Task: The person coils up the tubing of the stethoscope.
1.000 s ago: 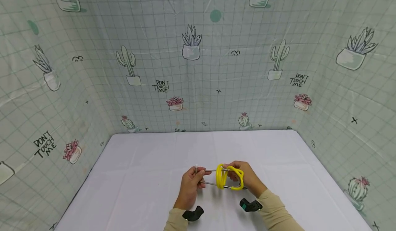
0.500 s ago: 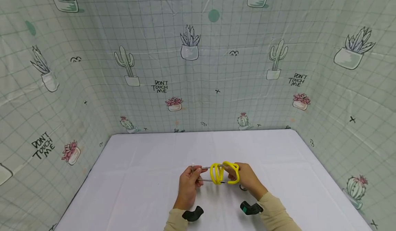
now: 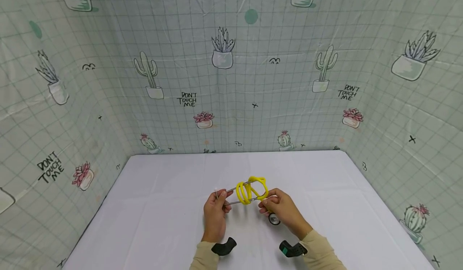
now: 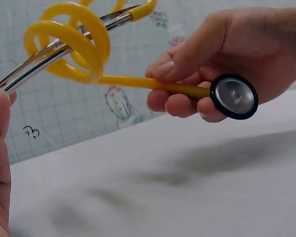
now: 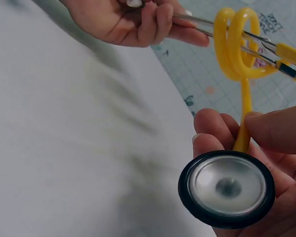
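Observation:
A stethoscope with yellow tubing (image 3: 243,193) is held above the table, its tube coiled in loops around the metal ear tubes (image 4: 34,71). My left hand (image 3: 214,217) grips the ear tubes near their ends; a pale ear tip (image 5: 134,2) shows by its fingers in the right wrist view. Below the loops, my right hand (image 3: 283,211) pinches the straight end of the tube between thumb and fingers. The round chest piece (image 5: 227,190), silver with a black rim, hangs just beyond that pinch, its flat face visible in both wrist views.
A white cloth covers the table (image 3: 173,205) under both hands. Patterned fabric walls (image 3: 224,89) with cactus drawings rise behind and at both sides. Each wrist wears a black device, one on the left (image 3: 224,246) and one on the right (image 3: 292,249).
The coiled stethoscope has shifted left and slightly up with my left hand. My right hand has gone from the loops to the tube near the chest piece, which has come into view.

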A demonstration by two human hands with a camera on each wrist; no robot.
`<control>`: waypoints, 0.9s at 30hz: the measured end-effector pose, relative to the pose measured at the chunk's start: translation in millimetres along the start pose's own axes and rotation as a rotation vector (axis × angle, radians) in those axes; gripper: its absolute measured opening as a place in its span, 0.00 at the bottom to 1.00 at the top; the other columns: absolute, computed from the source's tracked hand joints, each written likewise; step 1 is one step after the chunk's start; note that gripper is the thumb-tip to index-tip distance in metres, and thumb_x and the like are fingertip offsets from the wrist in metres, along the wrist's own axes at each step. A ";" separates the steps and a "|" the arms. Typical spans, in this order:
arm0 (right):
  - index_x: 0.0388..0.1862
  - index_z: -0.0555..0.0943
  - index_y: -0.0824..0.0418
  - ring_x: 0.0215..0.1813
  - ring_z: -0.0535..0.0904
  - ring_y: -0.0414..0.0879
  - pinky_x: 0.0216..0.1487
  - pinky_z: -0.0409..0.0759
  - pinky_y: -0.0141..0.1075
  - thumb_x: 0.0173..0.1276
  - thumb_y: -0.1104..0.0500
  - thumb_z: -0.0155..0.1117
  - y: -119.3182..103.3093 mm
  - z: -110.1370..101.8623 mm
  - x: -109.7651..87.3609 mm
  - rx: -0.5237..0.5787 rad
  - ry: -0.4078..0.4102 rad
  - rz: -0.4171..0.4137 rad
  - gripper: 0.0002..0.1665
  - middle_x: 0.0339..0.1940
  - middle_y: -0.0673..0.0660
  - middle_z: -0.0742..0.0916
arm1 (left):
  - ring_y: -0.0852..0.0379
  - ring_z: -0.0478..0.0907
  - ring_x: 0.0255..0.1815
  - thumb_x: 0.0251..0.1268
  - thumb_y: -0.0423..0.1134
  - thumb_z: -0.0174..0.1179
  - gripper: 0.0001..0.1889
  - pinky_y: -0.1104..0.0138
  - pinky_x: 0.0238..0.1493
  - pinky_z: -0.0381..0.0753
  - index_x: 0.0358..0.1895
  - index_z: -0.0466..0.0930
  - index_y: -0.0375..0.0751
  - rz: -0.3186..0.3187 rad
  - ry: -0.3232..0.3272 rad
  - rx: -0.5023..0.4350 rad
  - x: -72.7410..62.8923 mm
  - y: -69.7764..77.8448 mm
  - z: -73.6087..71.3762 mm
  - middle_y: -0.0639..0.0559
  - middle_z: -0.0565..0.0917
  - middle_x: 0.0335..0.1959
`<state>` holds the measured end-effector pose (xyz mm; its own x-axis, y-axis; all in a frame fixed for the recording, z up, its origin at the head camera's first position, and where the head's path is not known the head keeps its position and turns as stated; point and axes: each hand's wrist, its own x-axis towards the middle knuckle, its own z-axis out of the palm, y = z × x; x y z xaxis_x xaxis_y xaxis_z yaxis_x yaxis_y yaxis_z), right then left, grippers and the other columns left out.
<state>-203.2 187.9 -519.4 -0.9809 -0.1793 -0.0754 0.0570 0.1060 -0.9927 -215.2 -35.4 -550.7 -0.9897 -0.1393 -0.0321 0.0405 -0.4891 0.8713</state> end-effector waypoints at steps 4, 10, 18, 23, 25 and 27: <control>0.54 0.72 0.72 0.41 0.87 0.54 0.39 0.85 0.39 0.76 0.62 0.58 1.4 4.0 -3.1 0.032 -0.016 0.008 0.14 0.45 0.71 0.86 | 0.58 0.71 0.25 0.74 0.37 0.60 0.13 0.71 0.28 0.74 0.50 0.74 0.29 -0.009 0.021 0.000 0.5 -0.7 0.2 0.40 0.86 0.46; 0.56 0.73 0.74 0.37 0.87 0.50 0.40 0.84 0.38 0.76 0.63 0.58 3.4 9.5 -6.9 0.081 -0.043 0.006 0.17 0.41 0.68 0.88 | 0.58 0.72 0.25 0.75 0.37 0.59 0.12 0.71 0.28 0.73 0.49 0.74 0.30 0.005 0.051 0.006 2.1 -2.4 1.0 0.41 0.87 0.45; 0.59 0.71 0.80 0.36 0.85 0.45 0.42 0.83 0.36 0.74 0.62 0.60 2.8 15.2 -10.8 0.162 -0.053 0.005 0.24 0.37 0.59 0.88 | 0.58 0.72 0.22 0.74 0.36 0.59 0.10 0.72 0.26 0.73 0.47 0.75 0.30 0.022 0.092 0.020 2.0 -3.8 3.5 0.41 0.87 0.44; 0.60 0.72 0.80 0.35 0.85 0.44 0.40 0.83 0.35 0.74 0.62 0.61 5.5 24.2 -15.2 0.237 -0.031 0.013 0.25 0.37 0.59 0.88 | 0.58 0.72 0.23 0.74 0.37 0.59 0.11 0.71 0.27 0.73 0.46 0.75 0.30 0.021 0.115 0.032 2.0 -7.1 3.8 0.41 0.87 0.43; 0.60 0.72 0.81 0.35 0.84 0.44 0.39 0.84 0.35 0.73 0.62 0.61 6.2 30.2 -17.3 0.250 -0.015 0.016 0.25 0.37 0.59 0.88 | 0.58 0.72 0.23 0.74 0.37 0.59 0.11 0.71 0.26 0.73 0.46 0.75 0.30 0.016 0.126 0.031 1.5 -8.0 4.0 0.42 0.88 0.43; 0.59 0.73 0.80 0.34 0.84 0.44 0.39 0.84 0.34 0.72 0.63 0.62 7.0 36.7 -19.0 0.257 0.002 0.028 0.24 0.36 0.59 0.88 | 0.58 0.72 0.23 0.74 0.37 0.59 0.11 0.71 0.26 0.73 0.46 0.75 0.30 0.013 0.139 0.026 0.9 -8.5 4.3 0.42 0.88 0.43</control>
<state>-177.4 156.2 -528.3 -0.9785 -0.1780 -0.1037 0.1297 -0.1407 -0.9815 -217.0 -27.7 -556.0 -0.9606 -0.2642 -0.0861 0.0483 -0.4638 0.8846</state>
